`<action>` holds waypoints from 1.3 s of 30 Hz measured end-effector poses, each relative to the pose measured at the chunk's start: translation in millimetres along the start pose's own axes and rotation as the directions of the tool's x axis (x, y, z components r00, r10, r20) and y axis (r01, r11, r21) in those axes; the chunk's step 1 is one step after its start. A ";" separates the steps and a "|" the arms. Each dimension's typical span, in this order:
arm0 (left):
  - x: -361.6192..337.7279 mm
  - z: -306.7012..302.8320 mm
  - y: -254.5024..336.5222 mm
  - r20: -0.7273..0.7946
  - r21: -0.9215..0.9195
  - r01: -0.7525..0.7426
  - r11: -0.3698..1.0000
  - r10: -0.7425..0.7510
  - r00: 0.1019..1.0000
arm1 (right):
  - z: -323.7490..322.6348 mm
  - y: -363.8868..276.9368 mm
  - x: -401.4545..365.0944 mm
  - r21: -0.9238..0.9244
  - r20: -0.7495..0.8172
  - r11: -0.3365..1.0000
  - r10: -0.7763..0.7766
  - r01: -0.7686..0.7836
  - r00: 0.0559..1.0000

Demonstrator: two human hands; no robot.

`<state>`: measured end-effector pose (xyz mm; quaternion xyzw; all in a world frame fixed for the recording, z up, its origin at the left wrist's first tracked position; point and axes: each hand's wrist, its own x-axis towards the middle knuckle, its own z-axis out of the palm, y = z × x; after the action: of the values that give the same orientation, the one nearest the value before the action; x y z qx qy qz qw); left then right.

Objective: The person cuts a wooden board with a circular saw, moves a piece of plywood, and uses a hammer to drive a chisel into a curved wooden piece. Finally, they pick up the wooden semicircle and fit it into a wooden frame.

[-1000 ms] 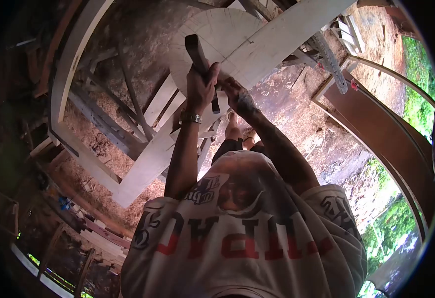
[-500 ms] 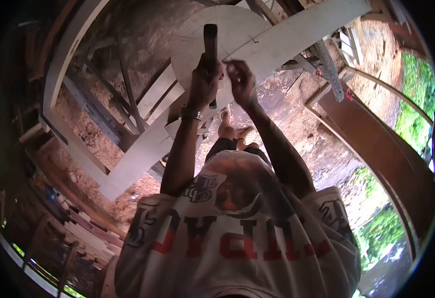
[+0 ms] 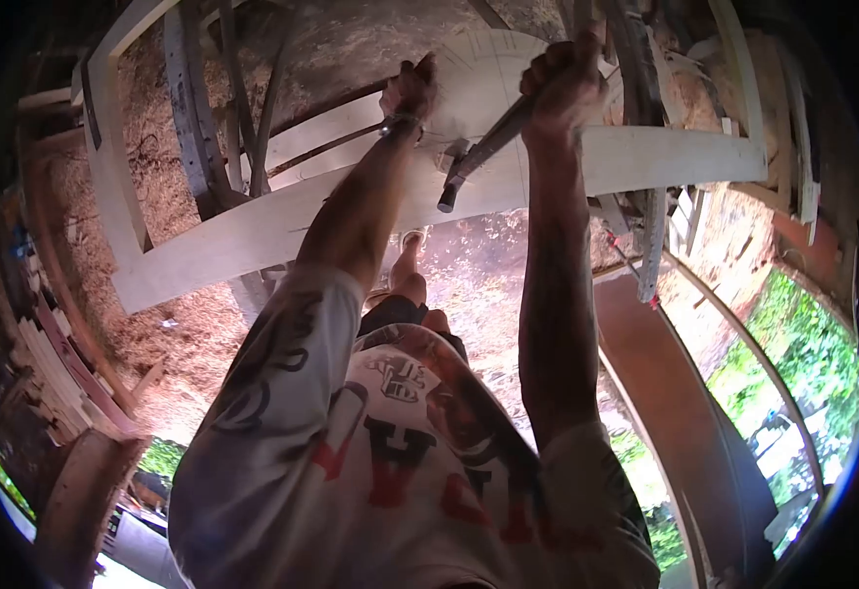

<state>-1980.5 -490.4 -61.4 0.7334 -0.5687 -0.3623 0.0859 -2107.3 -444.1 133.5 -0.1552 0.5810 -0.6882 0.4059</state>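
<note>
My right hand (image 3: 562, 93) is wrapped round the dark handle of a hammer (image 3: 493, 142), whose head end slants down to the left over a long pale board (image 3: 645, 162). My left hand (image 3: 410, 90) is closed at the left edge of a round pale wooden disc (image 3: 478, 64); whatever its fingers may hold is hidden. Faint lines are drawn on the disc, which lies against the long board. Part of the disc is covered by my right hand and the hammer.
Pale frame pieces (image 3: 115, 167) stand at the left, with dark struts (image 3: 194, 118) beside them. Wood shavings (image 3: 184, 344) cover the ground. A brown panel (image 3: 675, 393) leans at the right, near a curved pole (image 3: 743, 329). Stacked timber (image 3: 52, 368) lies at the far left.
The hammer has passed from my left hand to my right hand, which has moved up and right. My left hand is now empty of it, and the view has turned.
</note>
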 end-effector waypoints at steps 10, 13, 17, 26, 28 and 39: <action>-45.9 17.5 -88.0 -0.024 0.206 -0.029 0.978 0.035 0.999 | -4.2 15.7 7.9 0.102 -0.028 0.991 -0.081 0.084 0.996; -53.0 5.5 -78.2 -0.015 0.228 0.021 0.973 -0.018 1.000 | 3.4 8.4 0.9 0.111 -0.025 0.988 -0.103 0.105 0.994; -58.7 -6.5 -69.1 0.048 0.280 0.015 0.960 -0.029 0.998 | 13.5 3.1 -11.3 0.067 -0.082 0.992 -0.104 0.110 0.991; -59.2 -2.2 -71.6 -0.014 0.249 -0.029 0.968 0.033 0.999 | -2.0 12.3 -1.2 -0.012 -0.057 0.996 -0.088 0.088 0.994; -62.6 -8.6 -66.6 0.051 0.246 -0.030 0.969 0.019 0.999 | -3.2 10.3 -7.5 0.001 -0.016 0.995 -0.098 0.098 0.995; -35.8 59.5 -122.2 -0.180 0.601 -0.255 0.757 0.439 0.880 | -6.8 21.8 -30.7 0.116 -0.060 0.971 -0.201 0.207 0.978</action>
<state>-1926.8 -399.9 -154.6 0.6530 -0.7562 -0.0366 0.0216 -2084.6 -416.7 119.4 -0.1724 0.5285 -0.7639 0.3277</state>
